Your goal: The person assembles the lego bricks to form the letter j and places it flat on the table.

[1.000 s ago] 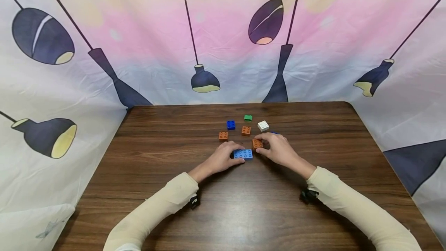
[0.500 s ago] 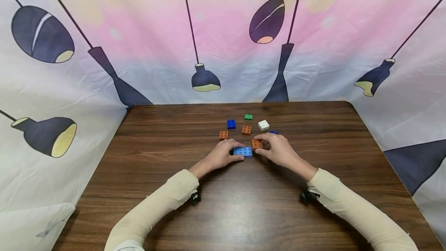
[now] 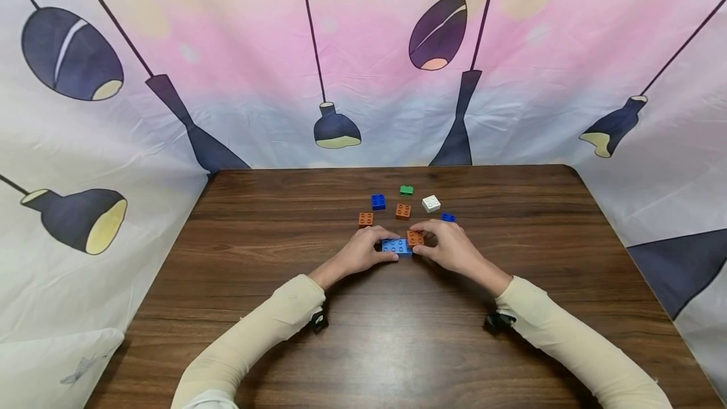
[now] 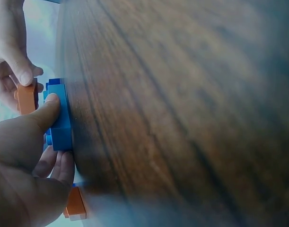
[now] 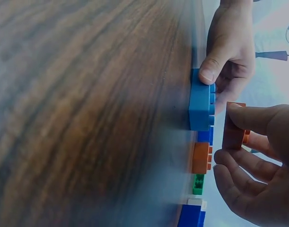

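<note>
My left hand [image 3: 359, 252] grips a long light blue building brick [image 3: 393, 246] by its sides, thumb in front and fingers behind, its studs facing up on the table. An orange square brick [image 3: 415, 238] is pinched between the thumb and fingers of my right hand [image 3: 451, 247]. In the right wrist view this orange brick [image 5: 233, 126] stands just above the studs of the light blue brick [image 5: 199, 101], with a gap between them. From the head view it overlaps the light blue brick's right end.
Behind the hands lie two orange bricks, one at left [image 3: 366, 219] and one in the middle [image 3: 403, 211]. Around them are a dark blue brick [image 3: 378, 202], a green brick [image 3: 406, 190], a white brick [image 3: 431, 204] and another blue brick [image 3: 448, 217] right behind my right hand.
My right hand has moved left with the orange brick, from beside the light blue brick to over its right end. The left hand has stayed nearly still on the light blue brick.
</note>
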Tool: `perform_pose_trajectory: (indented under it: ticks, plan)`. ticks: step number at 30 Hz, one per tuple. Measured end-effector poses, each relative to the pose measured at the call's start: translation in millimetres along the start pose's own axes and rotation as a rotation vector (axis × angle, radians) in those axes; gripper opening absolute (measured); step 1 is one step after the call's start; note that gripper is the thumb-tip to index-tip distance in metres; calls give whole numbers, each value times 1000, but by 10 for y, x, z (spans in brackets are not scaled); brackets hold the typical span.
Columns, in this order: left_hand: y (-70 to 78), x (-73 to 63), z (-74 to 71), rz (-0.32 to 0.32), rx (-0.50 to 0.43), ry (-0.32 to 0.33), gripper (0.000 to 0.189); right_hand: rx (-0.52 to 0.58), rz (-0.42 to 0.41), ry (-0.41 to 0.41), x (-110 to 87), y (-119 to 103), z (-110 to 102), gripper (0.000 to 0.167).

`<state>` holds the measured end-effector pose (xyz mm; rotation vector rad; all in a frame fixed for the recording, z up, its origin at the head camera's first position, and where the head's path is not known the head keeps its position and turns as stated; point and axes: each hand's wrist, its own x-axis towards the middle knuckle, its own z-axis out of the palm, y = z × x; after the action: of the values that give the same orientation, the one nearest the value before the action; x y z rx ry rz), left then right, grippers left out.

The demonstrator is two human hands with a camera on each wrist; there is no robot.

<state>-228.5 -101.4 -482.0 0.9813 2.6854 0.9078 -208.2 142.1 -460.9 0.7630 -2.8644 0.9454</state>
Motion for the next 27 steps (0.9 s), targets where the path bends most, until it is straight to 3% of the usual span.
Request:
perform_pose_trajectory:
  ticks: [27]
  plan:
    - [-8, 8, 1, -10, -17, 3, 43, -34, 6, -28, 36, -9, 56, 38]
